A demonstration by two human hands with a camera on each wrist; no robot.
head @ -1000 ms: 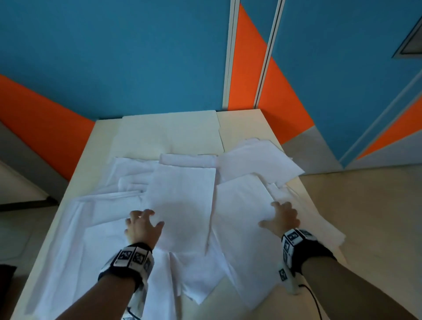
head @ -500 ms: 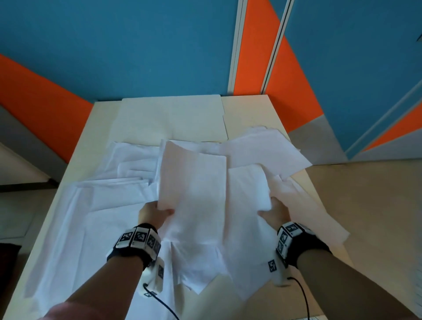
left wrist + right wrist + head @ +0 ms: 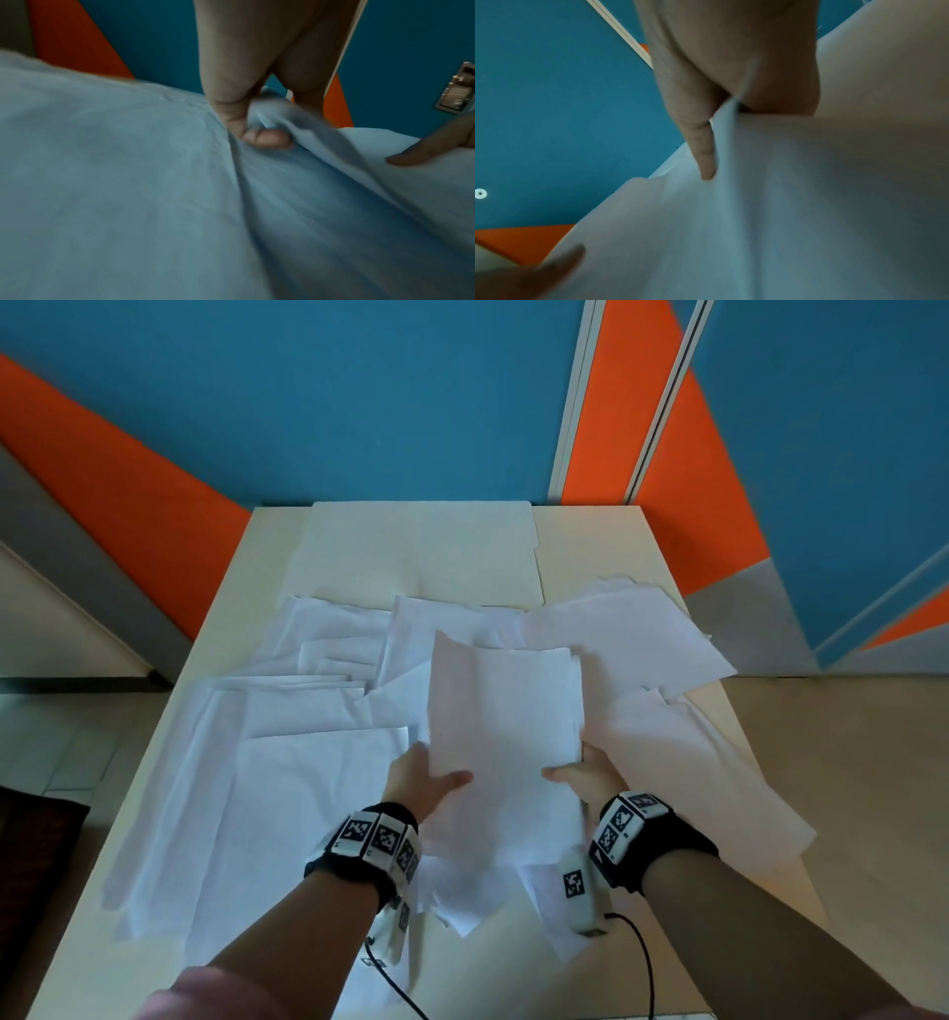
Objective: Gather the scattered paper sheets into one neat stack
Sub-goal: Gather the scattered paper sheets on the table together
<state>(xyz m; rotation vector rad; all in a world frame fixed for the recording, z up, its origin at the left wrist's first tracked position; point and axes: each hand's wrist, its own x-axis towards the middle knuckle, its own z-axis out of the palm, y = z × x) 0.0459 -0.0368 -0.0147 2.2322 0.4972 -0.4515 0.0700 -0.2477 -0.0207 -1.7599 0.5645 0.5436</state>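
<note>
A pale table (image 3: 580, 541) stands against a blue and orange wall (image 3: 318, 392). A cream folder (image 3: 421, 546) lies flat at the table's far end, partly overlapped by paper at its near edge. Loose white sheets (image 3: 287, 788) cover most of the table to the left, overlapping one another at varied angles; further loose sheets (image 3: 631, 634) lie to the right, some overhanging the right edge. No container is in view.

Between the two hands, a held bundle of sheets (image 3: 503, 726) is raised off the table, its upper part tilted away from the person and its top edge uneven. It hides the sheets directly beneath it and most of the fingers of both hands.

The left hand (image 3: 418, 783) grips the bundle's left edge, thumb lying on the near face. In the left wrist view a curled finger (image 3: 264, 140) presses into a fold of paper, which is blurred. The right hand (image 3: 585, 775) grips the right edge, thumb on the near face; in the right wrist view the paper edge passes between thumb and fingers (image 3: 703, 146).

Both wrists carry black bands (image 3: 377, 845) with printed square markers. A black cable (image 3: 642, 963) runs from the right wrist unit toward the person.
</note>
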